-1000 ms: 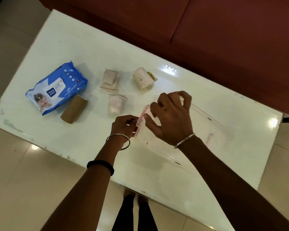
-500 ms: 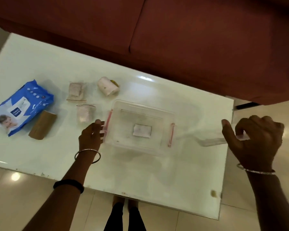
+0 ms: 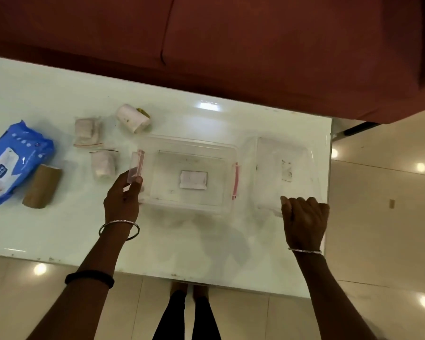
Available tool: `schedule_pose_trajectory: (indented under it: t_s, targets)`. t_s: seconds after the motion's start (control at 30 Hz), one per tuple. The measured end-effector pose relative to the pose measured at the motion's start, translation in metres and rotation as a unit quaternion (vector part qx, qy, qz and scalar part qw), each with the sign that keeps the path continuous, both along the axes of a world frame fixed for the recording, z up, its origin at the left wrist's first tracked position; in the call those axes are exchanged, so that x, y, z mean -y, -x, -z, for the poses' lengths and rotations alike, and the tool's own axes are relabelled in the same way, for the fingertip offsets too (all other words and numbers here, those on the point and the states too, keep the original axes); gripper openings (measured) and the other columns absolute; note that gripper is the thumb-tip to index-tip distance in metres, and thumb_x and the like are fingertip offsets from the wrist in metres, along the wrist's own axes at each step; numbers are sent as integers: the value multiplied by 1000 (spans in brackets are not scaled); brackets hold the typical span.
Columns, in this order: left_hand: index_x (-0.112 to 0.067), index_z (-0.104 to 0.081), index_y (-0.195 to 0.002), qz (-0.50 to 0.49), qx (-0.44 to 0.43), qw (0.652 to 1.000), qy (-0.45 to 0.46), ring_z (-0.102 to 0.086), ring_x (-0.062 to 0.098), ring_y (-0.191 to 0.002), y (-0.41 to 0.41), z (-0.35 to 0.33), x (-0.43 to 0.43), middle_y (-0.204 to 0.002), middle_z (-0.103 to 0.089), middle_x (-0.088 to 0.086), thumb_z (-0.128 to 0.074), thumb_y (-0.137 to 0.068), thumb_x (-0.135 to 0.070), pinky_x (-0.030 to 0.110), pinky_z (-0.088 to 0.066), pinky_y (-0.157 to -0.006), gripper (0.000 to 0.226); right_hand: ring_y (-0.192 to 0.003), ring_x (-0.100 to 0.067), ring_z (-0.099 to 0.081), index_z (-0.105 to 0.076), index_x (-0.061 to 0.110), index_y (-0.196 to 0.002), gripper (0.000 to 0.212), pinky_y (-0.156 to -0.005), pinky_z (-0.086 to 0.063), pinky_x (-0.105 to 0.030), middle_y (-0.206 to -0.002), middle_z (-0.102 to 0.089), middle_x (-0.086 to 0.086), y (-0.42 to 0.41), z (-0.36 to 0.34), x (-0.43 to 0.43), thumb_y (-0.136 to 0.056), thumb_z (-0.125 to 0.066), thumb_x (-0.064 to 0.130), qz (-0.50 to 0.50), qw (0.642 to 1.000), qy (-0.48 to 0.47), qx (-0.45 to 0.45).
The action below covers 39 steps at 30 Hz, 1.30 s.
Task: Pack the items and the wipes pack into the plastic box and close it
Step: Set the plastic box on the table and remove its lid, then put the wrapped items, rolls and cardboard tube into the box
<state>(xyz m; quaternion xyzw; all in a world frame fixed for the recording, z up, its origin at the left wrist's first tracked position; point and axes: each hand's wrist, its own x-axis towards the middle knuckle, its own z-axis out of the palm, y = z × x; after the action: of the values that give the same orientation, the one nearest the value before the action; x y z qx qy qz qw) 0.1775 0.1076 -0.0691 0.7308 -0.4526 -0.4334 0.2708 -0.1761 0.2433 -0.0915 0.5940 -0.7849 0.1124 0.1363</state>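
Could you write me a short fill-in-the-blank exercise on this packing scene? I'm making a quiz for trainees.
1. The clear lid lies on the table to the ____ of the plastic box.
2. The left hand touches the box's pink ____ on its left end.
3. The wipes pack is coloured ____.
4. The brown roll lies right beside the ____ pack.

Missing words: right; latch; blue; wipes
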Motion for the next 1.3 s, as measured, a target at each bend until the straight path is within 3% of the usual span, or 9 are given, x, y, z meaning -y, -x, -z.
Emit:
schedule_pose_trajectory:
  t_s: [0.3,0.47,0.57,0.67,0.77,1.0,1.17,1.23,1.3]
  targets:
    - [-29,-61,-121,9,-15,1000,-2,-70,33,-95,-6,5,2,-101,-67,2,-57,-94,-36,58,-57,-77,29,-48,-27,-43,-48,15,-54,54,-57,-33,-35,-44,-44,-2,-9,54,-7,-100,-45,42,-139,980,-141,30]
    - [-27,-60,-126,-1,-24,1000,-9,-68,32,-100,-4,1,1,-110,-69,8,-56,-94,-35,57,-55,-82,33,-52,-27,-51,-49,17,-54,52,-63,-33,-35,-46,-50,0,-16,50,-7,-99,-41,40,-94,972,-206,57]
    - [-24,-59,-128,-5,-24,1000,-18,-69,31,-96,-4,-8,2,-111,-70,8,-54,-95,-35,53,-56,-82,35,-49,-28,-55,-45,18,-50,48,-63,-36,-34,-43,-47,1,-27,32,-2,-94,-49,38,15,965,-237,109]
    - [-23,-62,-124,-37,-43,998,-19,-68,23,-87,-10,-19,1,-115,-68,5,-54,-95,-33,44,-60,-75,32,-52,-33,-54,-44,16,-53,42,-61,-42,-36,-47,-45,1,-42,9,8,-89,-63,28,167,943,-197,211]
    - [-20,-66,-115,-70,-61,995,-33,-68,27,-91,-28,-31,2,-114,-68,7,-57,-94,-27,48,-59,-79,24,-61,-28,-56,-52,14,-63,30,-63,-38,-30,-60,-57,-3,-62,-20,22,-87,-68,22,205,922,-116,309]
    - [-19,-70,-98,-130,-33,990,-52,-67,26,-82,-89,-42,14,-91,-69,5,-57,-91,-13,53,-58,-77,16,-71,-19,-62,-61,17,-77,13,-71,-52,-38,-73,-66,1,-155,-85,104,-86,-68,20,107,911,-25,397]
    - [-9,-70,-98,-134,-21,989,-52,-68,29,-83,-127,-26,33,-88,-70,10,-57,-91,-8,52,-57,-80,16,-70,-6,-57,-62,17,-77,11,-70,-44,-11,-73,-64,5,-226,-90,170,-86,-69,18,16,908,-5,420]
    - [-5,-70,-97,-122,-3,991,-47,-68,34,-88,-136,-17,42,-90,-71,13,-56,-89,-4,46,-57,-81,16,-70,-9,-59,-65,14,-79,8,-70,-42,-6,-75,-65,3,-252,-83,193,-85,-69,17,0,908,-3,420]
    - [-7,-70,-93,-105,21,994,-34,-69,32,-86,-138,-10,52,-87,-72,10,-61,-88,-8,31,-55,-72,11,-75,-15,-63,-68,12,-83,3,-73,-50,-17,-80,-68,0,-272,-74,216,-85,-68,14,-13,912,-8,410]
